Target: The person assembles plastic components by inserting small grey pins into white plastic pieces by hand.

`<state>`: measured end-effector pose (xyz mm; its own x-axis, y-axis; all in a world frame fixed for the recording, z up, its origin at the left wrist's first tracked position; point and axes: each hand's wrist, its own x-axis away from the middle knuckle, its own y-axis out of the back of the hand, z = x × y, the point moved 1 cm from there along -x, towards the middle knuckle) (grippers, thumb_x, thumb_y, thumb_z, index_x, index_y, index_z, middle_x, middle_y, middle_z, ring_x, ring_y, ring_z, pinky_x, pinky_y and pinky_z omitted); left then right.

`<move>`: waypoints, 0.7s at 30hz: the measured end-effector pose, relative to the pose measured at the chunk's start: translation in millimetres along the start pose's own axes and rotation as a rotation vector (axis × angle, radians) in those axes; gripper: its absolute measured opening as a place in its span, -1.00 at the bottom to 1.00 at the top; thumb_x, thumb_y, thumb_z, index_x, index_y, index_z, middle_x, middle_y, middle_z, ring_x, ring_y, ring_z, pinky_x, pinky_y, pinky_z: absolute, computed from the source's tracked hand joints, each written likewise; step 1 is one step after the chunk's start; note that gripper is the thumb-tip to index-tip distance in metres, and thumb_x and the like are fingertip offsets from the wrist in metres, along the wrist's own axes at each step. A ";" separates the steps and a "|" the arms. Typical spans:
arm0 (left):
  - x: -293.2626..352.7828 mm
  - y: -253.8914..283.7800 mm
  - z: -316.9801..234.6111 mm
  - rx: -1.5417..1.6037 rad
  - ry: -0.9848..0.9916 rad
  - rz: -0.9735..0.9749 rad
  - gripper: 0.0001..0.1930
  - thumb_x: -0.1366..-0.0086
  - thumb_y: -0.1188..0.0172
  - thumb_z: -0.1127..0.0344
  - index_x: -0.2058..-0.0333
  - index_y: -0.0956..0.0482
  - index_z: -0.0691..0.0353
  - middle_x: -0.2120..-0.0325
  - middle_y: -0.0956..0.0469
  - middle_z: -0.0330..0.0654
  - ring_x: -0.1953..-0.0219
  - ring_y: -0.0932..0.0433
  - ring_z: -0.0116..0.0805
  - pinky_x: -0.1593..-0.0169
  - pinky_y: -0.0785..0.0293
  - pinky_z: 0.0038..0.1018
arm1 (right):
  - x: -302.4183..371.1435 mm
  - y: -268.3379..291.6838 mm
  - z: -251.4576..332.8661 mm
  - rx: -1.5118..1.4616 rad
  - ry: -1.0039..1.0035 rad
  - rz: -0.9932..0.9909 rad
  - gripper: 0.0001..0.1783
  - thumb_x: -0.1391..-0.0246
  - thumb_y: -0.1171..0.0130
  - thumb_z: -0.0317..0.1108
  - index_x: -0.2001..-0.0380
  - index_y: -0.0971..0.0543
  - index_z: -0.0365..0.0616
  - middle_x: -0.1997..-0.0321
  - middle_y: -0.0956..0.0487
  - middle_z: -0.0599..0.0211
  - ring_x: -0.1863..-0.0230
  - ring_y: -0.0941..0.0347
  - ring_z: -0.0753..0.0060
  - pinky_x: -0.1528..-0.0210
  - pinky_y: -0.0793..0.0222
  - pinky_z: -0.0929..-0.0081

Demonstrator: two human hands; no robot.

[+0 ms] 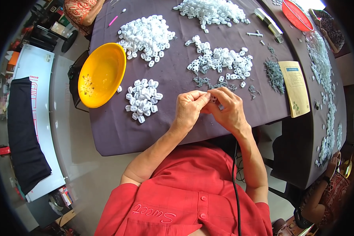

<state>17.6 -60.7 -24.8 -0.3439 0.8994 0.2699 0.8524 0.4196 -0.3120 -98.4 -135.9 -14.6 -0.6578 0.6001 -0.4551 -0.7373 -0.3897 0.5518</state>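
My left hand (188, 109) and my right hand (229, 111) meet over the near part of the cloth-covered table. The left thumb and finger are pinched together; whatever lies between them is hidden. Curled fingers of my right hand close on small white plastic pieces (221, 106), partly covered. Just beyond the hands lie small grey screw-like parts (214, 83) and a loose spread of white oval pieces with dark holes (232, 61). To the left of my left hand sits a smaller heap of white pieces (142, 100).
A yellow bowl (104, 74) stands at the table's left edge. Bigger white heaps (145, 37) lie farther back. Right are a grey heap (274, 76) and a tan booklet (294, 88). Other people sit at left back and right. A black cable (236, 188) hangs down my front.
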 end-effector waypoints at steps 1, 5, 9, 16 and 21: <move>0.0 0.0 0.9 0.009 0.003 -0.004 -0.81 -0.26 -0.08 0.37 0.34 -0.58 0.41 0.47 -0.59 -0.14 0.45 -0.58 -0.45 0.33 -0.57 -0.53 | -0.2 0.3 -0.3 -0.001 0.000 0.001 -0.78 0.20 -0.17 -0.56 0.37 -0.49 -0.21 0.48 -0.48 0.22 0.51 -0.47 0.19 0.48 -0.42 0.39; 0.3 -0.2 3.3 -0.002 -0.019 0.000 -0.81 -0.26 -0.08 0.37 0.34 -0.58 0.41 0.47 -0.59 -0.14 0.45 -0.58 -0.44 0.32 -0.57 -0.52 | 0.0 1.5 -3.0 0.019 0.041 0.022 -0.80 0.20 -0.16 -0.56 0.38 -0.48 -0.22 0.49 -0.48 0.21 0.50 -0.46 0.15 0.47 -0.41 0.35; 2.1 -1.7 0.2 0.024 -0.005 0.007 -0.81 -0.26 -0.08 0.38 0.35 -0.58 0.41 0.47 -0.59 -0.14 0.45 -0.59 -0.43 0.32 -0.57 -0.51 | -0.1 3.2 -2.9 0.026 0.079 0.023 -0.80 0.20 -0.17 -0.55 0.39 -0.47 -0.22 0.50 -0.47 0.22 0.50 -0.46 0.16 0.47 -0.40 0.35; 0.6 3.2 6.1 -0.016 -0.019 -0.024 -0.83 -0.24 -0.08 0.40 0.37 -0.58 0.41 0.49 -0.59 -0.13 0.46 -0.59 -0.41 0.33 -0.58 -0.51 | 1.6 0.1 -4.3 0.041 0.103 0.025 -0.82 0.19 -0.17 -0.54 0.42 -0.46 -0.22 0.54 -0.44 0.23 0.51 -0.44 0.17 0.49 -0.38 0.34; 8.8 9.3 12.5 0.034 0.013 -0.022 -0.84 -0.24 -0.08 0.42 0.41 -0.58 0.40 0.51 -0.58 -0.14 0.48 -0.57 -0.44 0.36 -0.56 -0.53 | 8.2 -2.8 -2.5 0.056 0.096 0.084 -0.80 0.18 -0.18 -0.54 0.37 -0.48 -0.23 0.51 -0.47 0.23 0.52 -0.45 0.19 0.49 -0.39 0.39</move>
<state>17.6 -47.4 -36.7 -0.3573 0.8883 0.2887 0.8307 0.4435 -0.3365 -102.1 -131.6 -21.7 -0.7303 0.4966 -0.4691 -0.6713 -0.3945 0.6274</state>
